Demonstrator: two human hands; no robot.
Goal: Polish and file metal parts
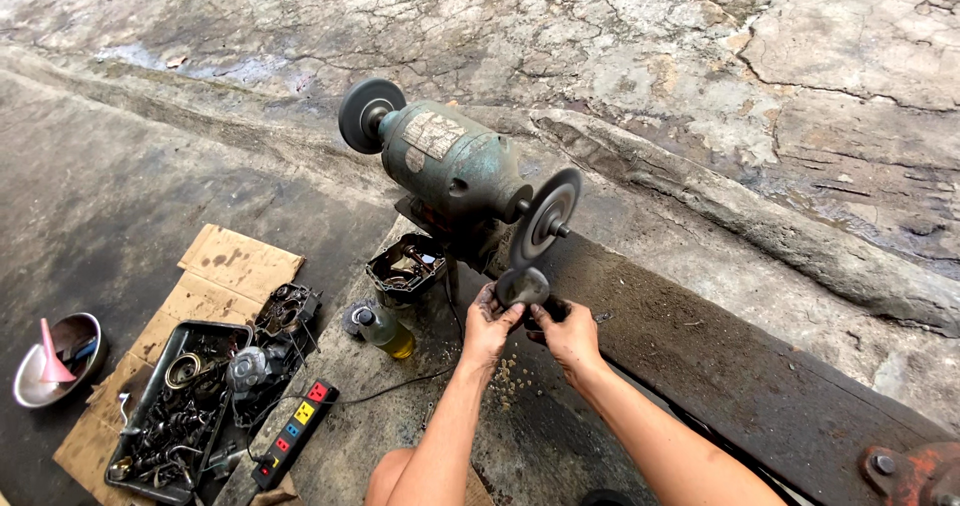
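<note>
Metal part [521, 286] gripped btwn left hand [487, 323] & right hand [566, 332], just below grinder wheel [543, 217].

Concrete counter [420, 436] bearing a green bench grinder [455, 171], open parts box [405, 266], small oil bottle [385, 331] and power strip [295, 433]; cardboard [235, 266], parts tray [175, 411] and steel bowl [55, 361] on the floor [90, 196].

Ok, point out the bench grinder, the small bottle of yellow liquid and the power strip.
bench grinder [450, 166], head view, on the green motor housing.
small bottle of yellow liquid [388, 334], head view, on the bottle's body.
power strip [295, 433], head view, on the middle of its black casing.
</note>
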